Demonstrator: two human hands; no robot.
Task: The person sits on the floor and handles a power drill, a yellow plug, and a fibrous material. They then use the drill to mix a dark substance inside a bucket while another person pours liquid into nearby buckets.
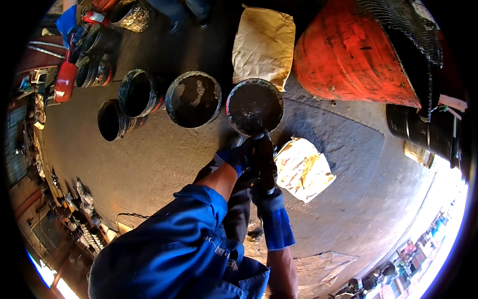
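Note:
A round, grimy metal can [255, 106] with a dark caked inside stands on the concrete floor straight ahead of me. Both my hands wear dirty blue gloves. My left hand [238, 155] and my right hand [265, 175] are closed together on a dark tool handle [264, 144] that leans up to the can's near rim. The tool's tip is hard to make out against the can's dark inside. My left arm is in a blue coverall sleeve, and my right forearm is bare below the glove cuff.
Three more dirty cans [193, 98] [137, 92] [110, 119] line up to the left. A tan paper sack [264, 45] lies behind, a big orange drum [353, 50] and a black drum [423, 132] to the right. A stained paper sheet [301, 169] lies beside my hands. Another person's blue-gloved hand [67, 22] works at top left.

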